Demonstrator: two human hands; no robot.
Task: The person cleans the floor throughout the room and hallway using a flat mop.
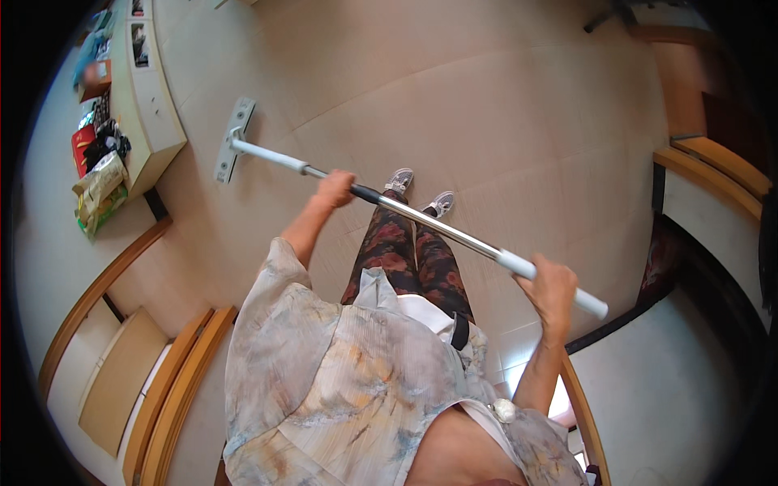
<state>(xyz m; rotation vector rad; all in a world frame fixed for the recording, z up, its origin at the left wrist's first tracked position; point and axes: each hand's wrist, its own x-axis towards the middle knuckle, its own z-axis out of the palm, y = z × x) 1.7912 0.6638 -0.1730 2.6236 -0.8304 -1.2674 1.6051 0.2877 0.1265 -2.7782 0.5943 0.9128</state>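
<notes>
A flat-head floor mop [463, 235] slants across in front of me, from the floor at the left to my right side. Its pale rectangular head [235, 139] rests on the tiles to the left of my feet. My left hand [335, 189] is wrapped round the pole just above the black collar joint, palm down. Farther up, my right hand [548, 293] grips the white handle sleeve, whose end sticks out beyond my fingers. The shiny metal tube shows bare between my two hands.
Glossy beige tiles [486, 97] make up the floor. A low cabinet [150, 89] at the far left carries bags and packages [101, 178]. Wooden door frames [182, 389] stand at the near left and right [713, 182]. My shoes [399, 181] are beyond the pole.
</notes>
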